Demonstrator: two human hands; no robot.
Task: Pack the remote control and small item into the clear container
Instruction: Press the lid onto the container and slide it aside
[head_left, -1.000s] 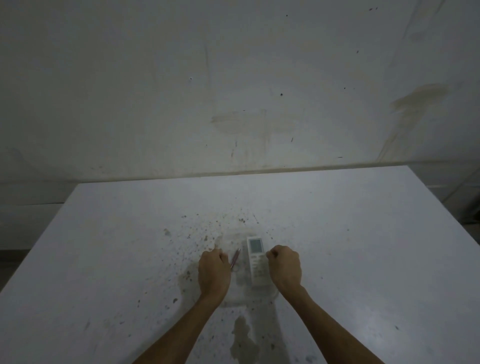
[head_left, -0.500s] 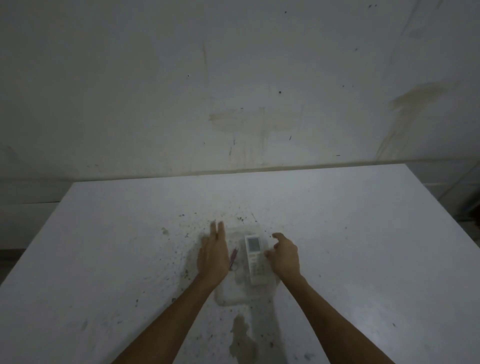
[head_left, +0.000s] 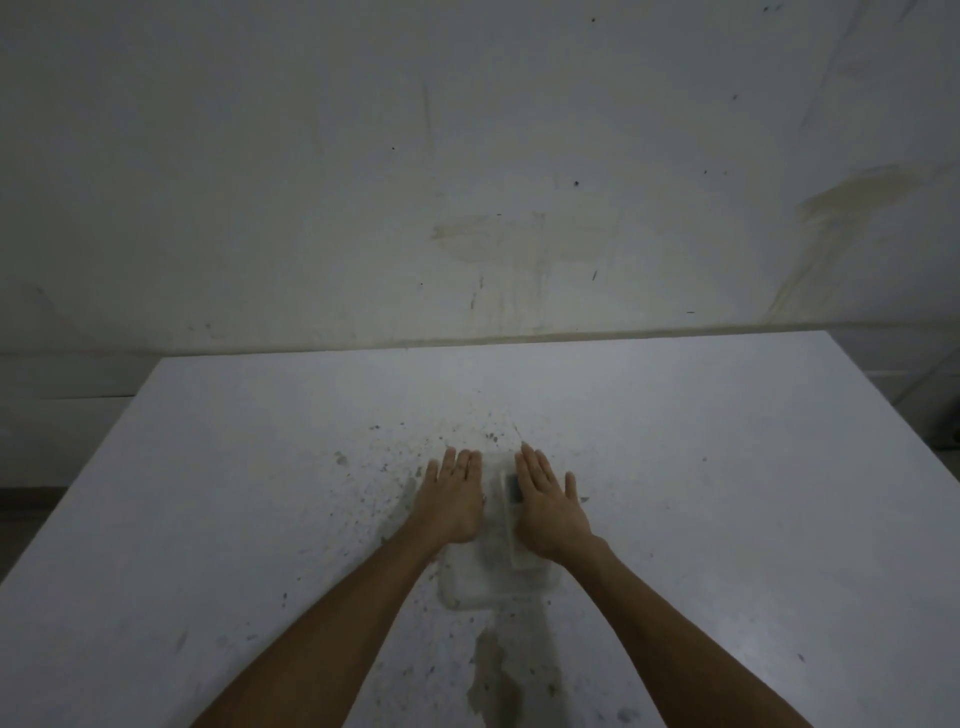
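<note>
The white remote control lay inside the clear container on the desk, its long axis running away from the person. Both hands lay flat, fingers spread, holding nothing: left hand beside it, right hand partly covering it.

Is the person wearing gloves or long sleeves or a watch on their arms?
No gloves: both the left hand and the right hand are bare. No sleeves show either; both forearms are uncovered all the way to the bottom edge of the picture. No watch, bracelet or ring can be seen, though the picture is dim and a little blurry.
</note>
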